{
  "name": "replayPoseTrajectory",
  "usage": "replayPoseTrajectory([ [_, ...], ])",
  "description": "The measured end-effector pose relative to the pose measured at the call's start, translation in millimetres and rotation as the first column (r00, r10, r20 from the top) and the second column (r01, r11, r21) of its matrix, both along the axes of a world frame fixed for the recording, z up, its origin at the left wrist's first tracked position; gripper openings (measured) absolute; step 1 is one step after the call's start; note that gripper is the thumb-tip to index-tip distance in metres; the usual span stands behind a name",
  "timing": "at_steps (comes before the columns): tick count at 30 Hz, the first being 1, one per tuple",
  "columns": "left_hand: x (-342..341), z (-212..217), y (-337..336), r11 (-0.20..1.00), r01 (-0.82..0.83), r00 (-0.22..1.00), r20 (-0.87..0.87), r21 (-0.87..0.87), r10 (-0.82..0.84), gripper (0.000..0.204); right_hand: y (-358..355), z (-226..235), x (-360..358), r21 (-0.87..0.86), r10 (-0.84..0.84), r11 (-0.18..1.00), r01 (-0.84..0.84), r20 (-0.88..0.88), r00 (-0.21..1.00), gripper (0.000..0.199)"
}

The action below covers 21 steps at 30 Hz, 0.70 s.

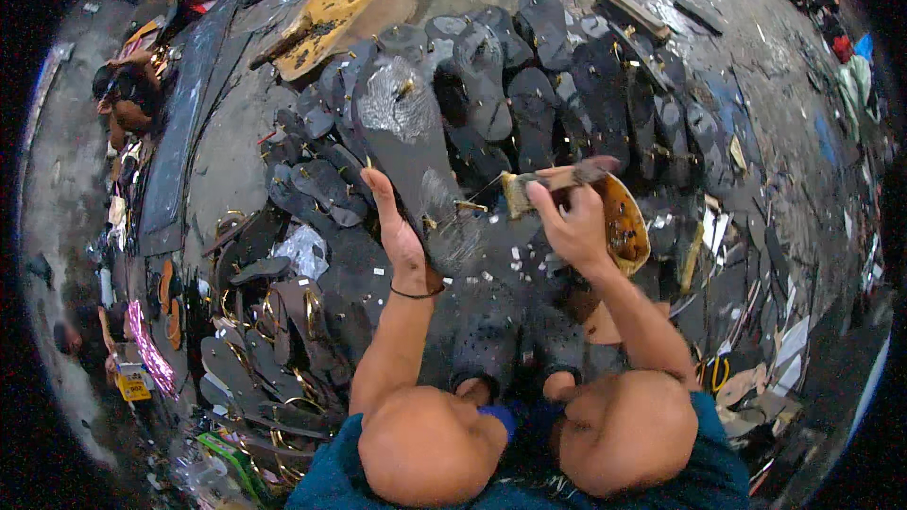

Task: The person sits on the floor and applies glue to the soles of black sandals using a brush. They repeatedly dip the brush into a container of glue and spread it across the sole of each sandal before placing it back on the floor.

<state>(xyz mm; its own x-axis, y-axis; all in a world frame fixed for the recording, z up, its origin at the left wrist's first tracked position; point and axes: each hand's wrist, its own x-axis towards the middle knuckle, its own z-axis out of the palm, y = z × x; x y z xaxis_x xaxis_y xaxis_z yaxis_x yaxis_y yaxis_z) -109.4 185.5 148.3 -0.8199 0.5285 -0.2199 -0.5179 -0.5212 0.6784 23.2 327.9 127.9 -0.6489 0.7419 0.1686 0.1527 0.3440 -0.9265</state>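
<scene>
My right grip (578, 225) pinches a wooden brush with yellowish bristles (518, 196). My left grip (404, 241), fingers hidden, closure unclear, meets the long, shiny-smeared dark-grey sole (408, 156) along its left edge. Beyond lie flat black sandal soles (536, 104).

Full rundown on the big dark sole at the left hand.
The big dark sole is long, flat and near-black, rubber-like in look, with a rounded far end. Its middle is dull, while the far end and a patch toward the near end look wet and shiny. Brass-coloured fittings show on it: one in the far patch, others toward the near end. It points away from the person, angled slightly left. The left hand appears to hold its left edge; its underside is hidden.
</scene>
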Motion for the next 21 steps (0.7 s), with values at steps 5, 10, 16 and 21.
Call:
replayPoseTrajectory([
  [5,13.9,-15.7,14.0,0.97,-0.143,0.979,-0.173,-0.198,0.109,0.073,-25.8,-0.3,-0.2,0.178,0.114,0.98,-0.093,-0.112,0.987,0.023],
  [10,7.1,-54.5,-3.2,0.893,-0.219,0.951,-0.289,-0.392,0.106,0.051,-19.7,-21.1,-5.6,-0.151,0.005,0.988,-0.018,-0.089,0.996,0.021],
  [16,0.3,-64.8,-31.2,0.985,-0.071,0.997,0.021,-0.156,0.076,0.048,-54.0,37.7,-3.0,-0.49,0.2,0.823,-0.286,-0.221,0.955,0.02],
  [21,-66.3,-59.3,-96.2,0.996,-0.093,0.968,0.236,-0.001,0.09,0.038,-28.9,6.5,27.6,-0.5,0.008,0.866,-0.027,-0.04,0.999,0.023],
])
